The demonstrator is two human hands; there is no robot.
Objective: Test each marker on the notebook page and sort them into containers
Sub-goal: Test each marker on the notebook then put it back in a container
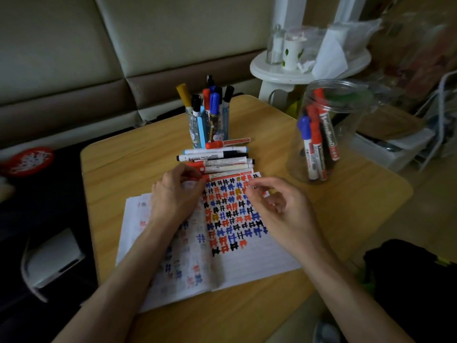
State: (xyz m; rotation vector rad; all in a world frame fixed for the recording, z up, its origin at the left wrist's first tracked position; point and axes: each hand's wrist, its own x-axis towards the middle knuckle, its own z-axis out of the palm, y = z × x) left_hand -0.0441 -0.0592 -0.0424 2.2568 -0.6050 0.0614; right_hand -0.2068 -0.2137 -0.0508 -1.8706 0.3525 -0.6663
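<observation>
A padded sofa back (123, 45), cream above and brown below, fills the far side of the dim room, with a white round side table (277, 70) to its right carrying a glass bottle, a leaf-printed cup and crumpled plastic. In front stands the wooden table (284, 144), pale with rounded corners. An open notebook (247, 258) lies at its middle, the right page covered in rows of black, red, blue and yellow hash marks, the left page showing faint bleed-through. At the right a clear plastic jar (331, 134) holds red and blue markers upright. Behind the notebook a pen holder (210, 127) bristles with more markers, and a row of loose markers (217, 157) lies flat between it and the page's top edge. The left hand (175, 191) rests on the notebook's top, fingertips pinched on a red marker (222, 175) there. The right hand (279, 206) hovers over the page, fingers loosely curled and holding nothing.
</observation>
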